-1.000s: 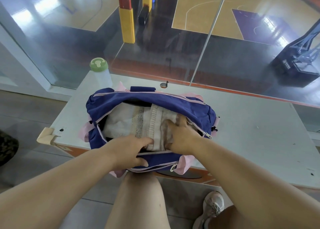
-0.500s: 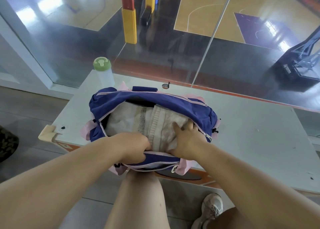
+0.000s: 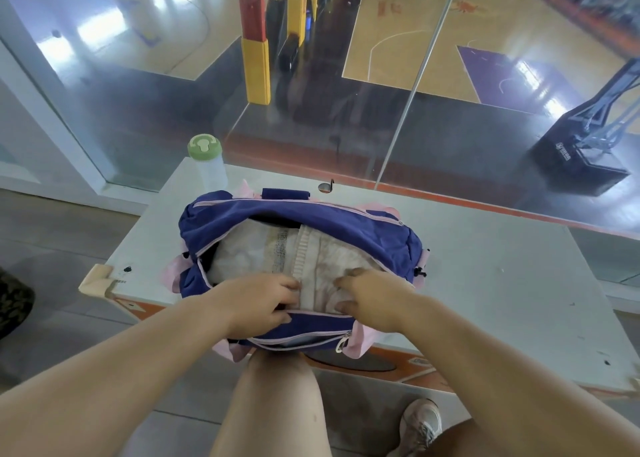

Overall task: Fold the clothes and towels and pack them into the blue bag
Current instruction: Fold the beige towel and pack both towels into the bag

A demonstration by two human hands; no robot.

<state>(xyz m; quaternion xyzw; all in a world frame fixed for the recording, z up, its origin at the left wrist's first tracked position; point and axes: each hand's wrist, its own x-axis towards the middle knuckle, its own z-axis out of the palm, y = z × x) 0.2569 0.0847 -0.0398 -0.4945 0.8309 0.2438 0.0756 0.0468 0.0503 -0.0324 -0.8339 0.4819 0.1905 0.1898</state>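
Note:
The blue bag [image 3: 311, 221] with pink trim sits unzipped on the near left part of the white table [image 3: 485, 283]. Folded pale clothes and towels [image 3: 263, 252] fill its opening. My left hand [image 3: 252, 304] grips the bag's near rim, its fingers curled over onto the cloth. My right hand [image 3: 374, 294] rests on the folded cloth at the near right of the opening, with fingers and thumb spread and pressing down.
A clear bottle with a green lid [image 3: 207, 162] stands at the table's far left corner, behind the bag. A small metal piece [image 3: 325, 186] lies by the far edge. A glass wall rises just beyond the table. My knee [image 3: 277, 387] is below the bag.
My right hand has drawn back from deeper in the bag to the near right of the cloth. My left hand has stayed at the near rim.

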